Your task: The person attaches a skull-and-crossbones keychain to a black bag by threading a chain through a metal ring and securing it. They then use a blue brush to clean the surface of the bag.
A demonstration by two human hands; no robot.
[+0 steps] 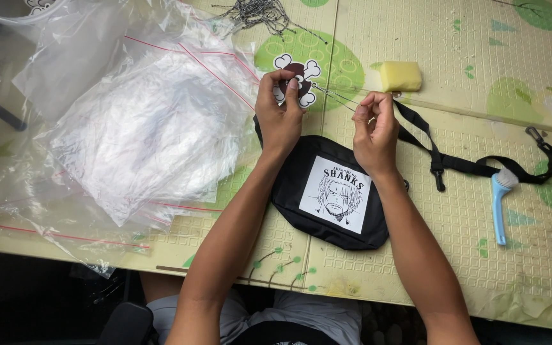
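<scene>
Nearest the viewer, a black waist bag (pixel 327 198) with a white printed panel lies flat on the pale embossed mat (pixel 416 255), its strap (pixel 474 165) trailing to the right past a light-blue brush (pixel 499 207). Above it, the left hand (pixel 279 115) pinches a skull-shaped charm (pixel 301 70) between thumb and fingertips, while the right hand (pixel 375 131) grips, with fingers closed narrowly, a thin ball chain (pixel 337 97) running taut from the charm. Left lies a heap of clear zip bags (pixel 135 128) (red-edged). Farther off sit a yellow sponge (pixel 400 76) and loose chains (pixel 260 14).
</scene>
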